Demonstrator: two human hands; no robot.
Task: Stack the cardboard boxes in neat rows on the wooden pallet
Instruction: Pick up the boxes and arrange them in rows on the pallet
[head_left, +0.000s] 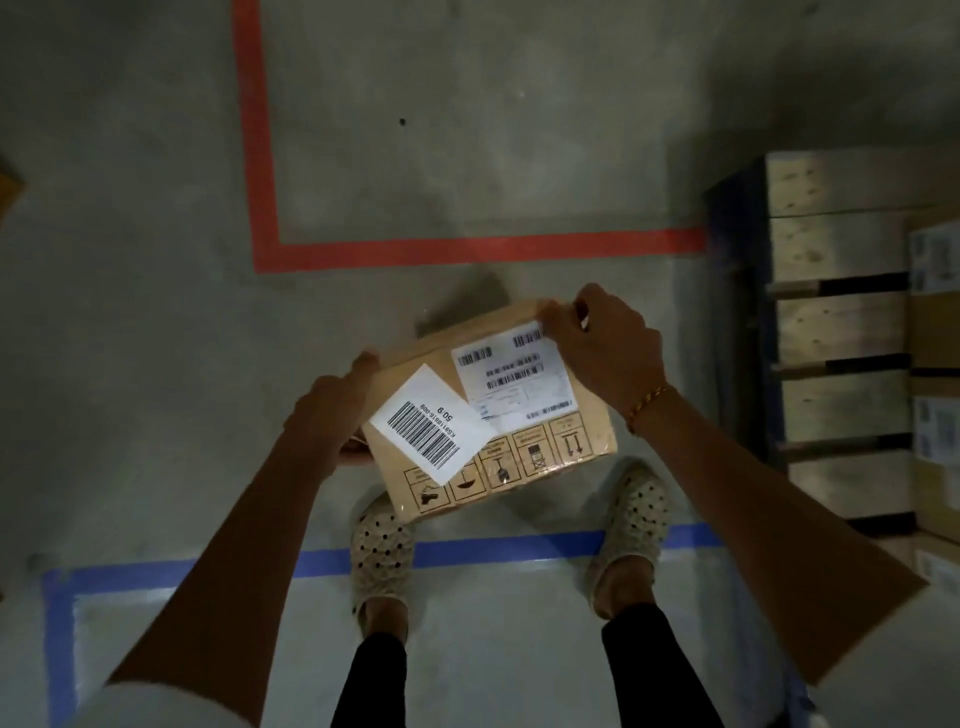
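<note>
The right hand (602, 343) curls over the far top corner of the cardboard box (488, 410), and the left hand (332, 410) grips its left edge, probably to keep it level while it is carried. The wooden pallet (831, 332), rough pale planks with dark gaps, lies to the right on the concrete floor (156, 260), with stacked boxes (935, 338) at its far side. The held box is flat, smooth and glossy, with white barcode labels (431, 431).
</note>
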